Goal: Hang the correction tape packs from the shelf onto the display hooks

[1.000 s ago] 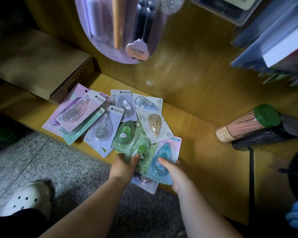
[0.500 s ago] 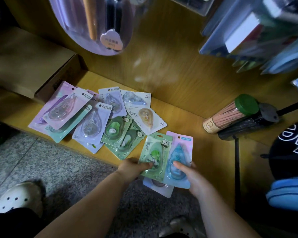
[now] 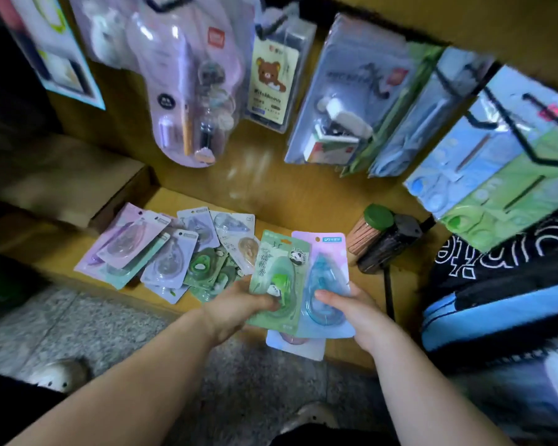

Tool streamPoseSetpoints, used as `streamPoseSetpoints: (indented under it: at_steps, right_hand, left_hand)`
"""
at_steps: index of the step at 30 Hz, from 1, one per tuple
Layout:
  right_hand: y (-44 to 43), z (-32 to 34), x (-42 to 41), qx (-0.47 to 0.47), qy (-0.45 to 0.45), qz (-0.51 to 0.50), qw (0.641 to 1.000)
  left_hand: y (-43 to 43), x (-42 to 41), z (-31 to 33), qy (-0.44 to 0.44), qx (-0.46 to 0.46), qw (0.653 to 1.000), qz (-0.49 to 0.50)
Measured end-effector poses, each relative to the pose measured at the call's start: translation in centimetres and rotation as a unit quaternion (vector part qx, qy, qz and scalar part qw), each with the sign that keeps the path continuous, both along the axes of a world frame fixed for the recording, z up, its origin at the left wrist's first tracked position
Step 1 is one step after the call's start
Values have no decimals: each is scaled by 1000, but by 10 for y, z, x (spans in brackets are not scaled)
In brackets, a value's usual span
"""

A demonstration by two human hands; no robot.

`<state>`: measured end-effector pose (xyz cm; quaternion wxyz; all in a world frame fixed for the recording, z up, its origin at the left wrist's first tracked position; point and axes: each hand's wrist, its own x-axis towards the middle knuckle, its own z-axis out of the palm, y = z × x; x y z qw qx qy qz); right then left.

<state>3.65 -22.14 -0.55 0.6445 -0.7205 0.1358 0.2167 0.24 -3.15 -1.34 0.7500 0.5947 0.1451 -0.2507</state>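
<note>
My left hand (image 3: 236, 309) grips a green panda correction tape pack (image 3: 279, 272) by its lower edge. My right hand (image 3: 351, 309) holds a pink-and-blue pack (image 3: 327, 268) beside it, thumb on the blister. A third pale pack (image 3: 298, 346) sticks out beneath both. All are lifted above the wooden shelf (image 3: 303, 214). Several more packs (image 3: 161, 249) lie spread on the shelf to the left. Black display hooks (image 3: 525, 140) carry stationery packs at upper right.
Hanging goods fill the back panel: a large lilac blister set (image 3: 190, 91), a bear-print card (image 3: 268, 78), blue and green packs (image 3: 484, 175). A green-lidded tube of sticks (image 3: 372, 228) and a black tube lie on the shelf. A cardboard box (image 3: 62, 181) sits left; bags right.
Both hands have lifted the packs up off the shelf and toward me. The view has tilted upward, bringing the hanging goods and hooks into sight.
</note>
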Motion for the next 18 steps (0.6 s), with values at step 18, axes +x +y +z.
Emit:
streamPoseSetpoints:
  at_steps: [18]
  right_hand:
    - [58, 195, -89, 110, -173, 89, 975]
  left_hand:
    - [70, -110, 168, -180, 41, 961, 206]
